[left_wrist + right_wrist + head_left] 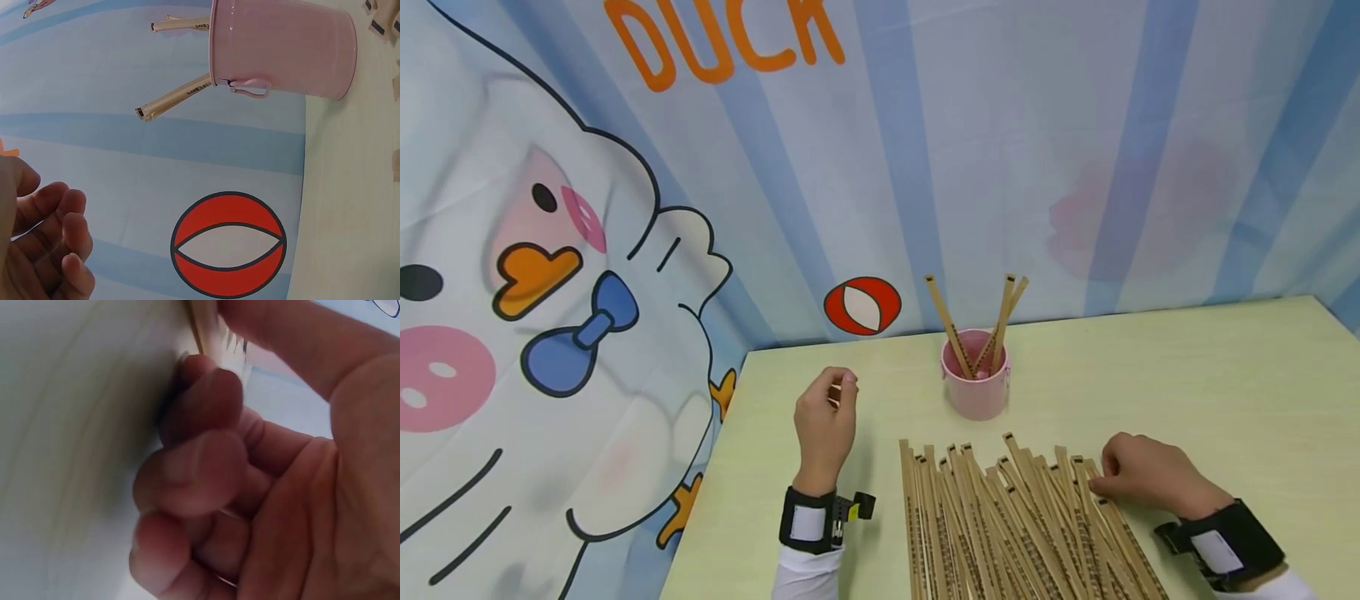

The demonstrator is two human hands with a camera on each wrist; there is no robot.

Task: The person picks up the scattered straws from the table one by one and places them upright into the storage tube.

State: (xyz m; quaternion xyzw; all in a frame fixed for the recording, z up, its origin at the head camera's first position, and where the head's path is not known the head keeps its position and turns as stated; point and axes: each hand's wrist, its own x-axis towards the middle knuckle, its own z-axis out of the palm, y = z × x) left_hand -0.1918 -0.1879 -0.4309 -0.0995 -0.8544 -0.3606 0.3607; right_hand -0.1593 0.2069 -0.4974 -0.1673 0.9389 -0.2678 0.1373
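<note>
Many slim, paper-wrapped sticks [977,517] with dark print lie in a loose spread at the front of the table. My right hand [1153,473] is at the right edge of this spread, thumb and fingertips pinching one wrapped stick [205,325]. In the right wrist view its other fingers curl close above the tabletop. Left of the sticks, my left hand [826,421] is raised with loosely curled fingers and holds nothing. A pink bucket-shaped cup [976,396] stands behind the spread, three wrapped sticks [175,97] leaning upright in it.
The pale yellow table [1225,375] reaches back to a hanging blue-striped cloth [1000,150] printed with a duck [550,333] and a red-and-white ball [862,306]. A wrist camera strap [808,521] is on the left arm, another strap [1232,546] on the right.
</note>
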